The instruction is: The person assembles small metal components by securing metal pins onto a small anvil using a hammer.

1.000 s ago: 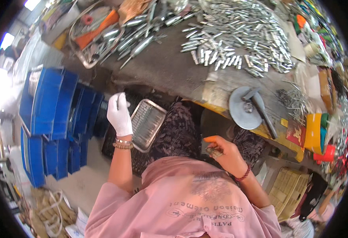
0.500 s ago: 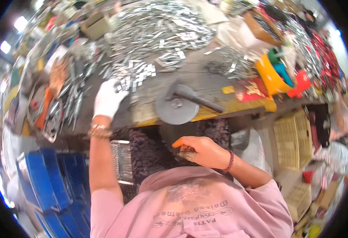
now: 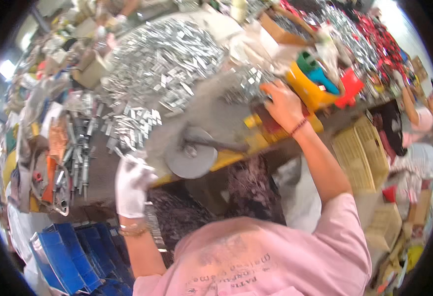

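Across the upper and middle view runs the dark bench, its near edge partly yellow. Blue bins stand below its left end; a pale yellow crate sits low at right. On the bench, a broad heap of small metal pieces spreads back from the near-left edge. Left hand, white-gloved: at the front edge, fingertips just beside the nearest pieces; fingers partly curled, blurred; cannot tell whether anything is gripped. Right hand, bare: palm down, thumb and forefinger somewhat parted, contents cannot be told. It is beside a yellow tub, fingertips at the edge of a pile of thin metal pins. Between the hands, a grey round plate; a hammer lies on it, handle projecting right. Smallest noted: a yellow block, left of the right hand.
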### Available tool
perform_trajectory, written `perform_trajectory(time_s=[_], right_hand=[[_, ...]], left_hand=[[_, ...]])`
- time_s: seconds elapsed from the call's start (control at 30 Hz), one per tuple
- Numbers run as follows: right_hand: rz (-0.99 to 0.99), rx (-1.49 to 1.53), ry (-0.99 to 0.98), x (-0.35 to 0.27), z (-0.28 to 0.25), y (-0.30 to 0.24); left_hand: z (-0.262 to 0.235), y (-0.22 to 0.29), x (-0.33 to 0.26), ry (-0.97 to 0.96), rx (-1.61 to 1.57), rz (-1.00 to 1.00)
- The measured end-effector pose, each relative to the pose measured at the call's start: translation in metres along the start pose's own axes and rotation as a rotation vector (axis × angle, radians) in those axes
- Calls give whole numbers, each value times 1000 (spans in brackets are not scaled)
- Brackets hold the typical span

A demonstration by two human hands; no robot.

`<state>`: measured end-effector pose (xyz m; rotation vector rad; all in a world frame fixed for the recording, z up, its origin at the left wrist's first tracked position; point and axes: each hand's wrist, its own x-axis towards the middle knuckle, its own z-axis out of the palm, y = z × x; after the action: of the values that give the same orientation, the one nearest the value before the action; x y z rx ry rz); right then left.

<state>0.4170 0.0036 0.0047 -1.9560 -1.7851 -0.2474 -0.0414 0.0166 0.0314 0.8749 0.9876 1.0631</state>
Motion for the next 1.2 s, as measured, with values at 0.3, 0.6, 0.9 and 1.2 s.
perform_trajectory(time_s=[0.3, 0.6, 0.9, 1.2], right_hand=[[-279, -218, -176, -22, -13, 6], [-299, -16, -166, -12, -37, -27], [-97, 618, -251, -37, -34, -137], [-282, 374, -351, -16, -49, -136]], left_hand=[[43, -38, -21, -224, 635, 110], [34, -38, -1, -119, 1028, 627], [26, -43, 7, -192, 1014, 629], [33, -43, -3, -143, 1105, 625]])
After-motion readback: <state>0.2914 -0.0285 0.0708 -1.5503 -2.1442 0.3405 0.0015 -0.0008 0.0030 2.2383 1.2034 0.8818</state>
